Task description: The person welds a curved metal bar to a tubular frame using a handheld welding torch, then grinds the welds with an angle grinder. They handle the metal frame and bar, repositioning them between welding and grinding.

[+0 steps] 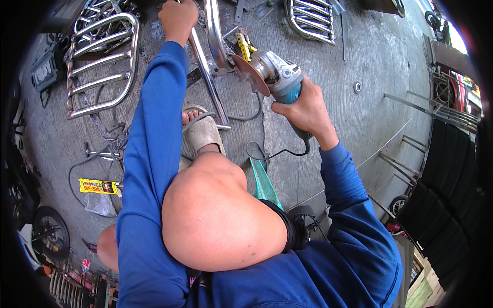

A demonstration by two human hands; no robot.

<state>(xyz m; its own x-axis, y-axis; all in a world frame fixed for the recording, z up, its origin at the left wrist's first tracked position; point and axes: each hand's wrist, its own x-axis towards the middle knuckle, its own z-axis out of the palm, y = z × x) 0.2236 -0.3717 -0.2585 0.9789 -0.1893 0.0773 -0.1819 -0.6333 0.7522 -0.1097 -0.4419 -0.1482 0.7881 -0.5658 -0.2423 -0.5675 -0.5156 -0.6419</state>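
Observation:
My right hand (pixel 307 109) is wrapped round the body of an angle grinder (pixel 285 78), blue and grey with a thin reddish-brown disc (pixel 250 75). The disc's upper edge is close to the lower end of a thick, bent shiny metal tube (pixel 215 35); whether they touch I cannot tell. At the top, my left hand (pixel 178 19) is closed round a straight, shiny metal tube (pixel 204 72), which slants down towards my sandalled foot (pixel 204 132). A yellow object (pixel 244 46), possibly a clamp or holder, lies behind the disc.
Barred metal racks (pixel 102 66) stand at upper left, and another rack (pixel 311 19) lies at the top. The grinder's cord (pixel 285 152) trails over the concrete floor (pixel 318 174). A yellow packet (pixel 98 186) lies left, a metal ring (pixel 357 87) right. Black seats (pixel 441 190) line the right side.

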